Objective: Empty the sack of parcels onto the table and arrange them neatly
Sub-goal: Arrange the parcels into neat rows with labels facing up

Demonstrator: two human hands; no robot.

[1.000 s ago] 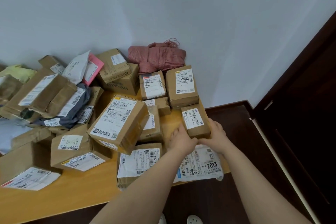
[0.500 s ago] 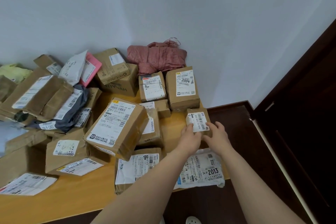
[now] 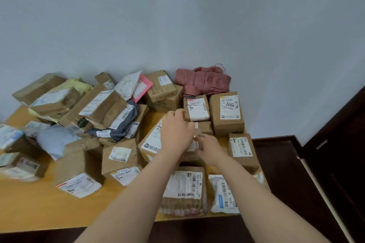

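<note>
- Sack work is judged to be finished: the pink woven sack [image 3: 201, 82] is folded and laid at the far right corner of the light wooden table [image 3: 39, 211], against the wall, probably to keep it out of the way of the sorting.
- A neat group is being built along the right edge. The tall brown box with the "2004" label [image 3: 227, 113] and the brown box with the torn white label [image 3: 197, 107] are set side by side with labels up. The brown box with the barcode label [image 3: 242, 151] is placed just nearer, probably so that every label can be read.
- The small brown taped parcel [image 3: 195, 141] is found in the gap between this group and the large tilted brown box [image 3: 151, 141]. It is blurred and partly covered by the hands.
- The left hand [image 3: 177, 132] is stretched forward, back upward, over this parcel. Its fingers are bent down and mostly hidden, so it cannot be told whether anything is gripped.
- The right hand [image 3: 210, 149] is held on the right side of the parcel. Its fingers appear curled on the near end, as if it is being held for placing.
- The loose heap of brown boxes and grey and white pouches [image 3: 94, 112] on the left part of the surface is not yet arranged, so much of the task is judged to be left.
</note>
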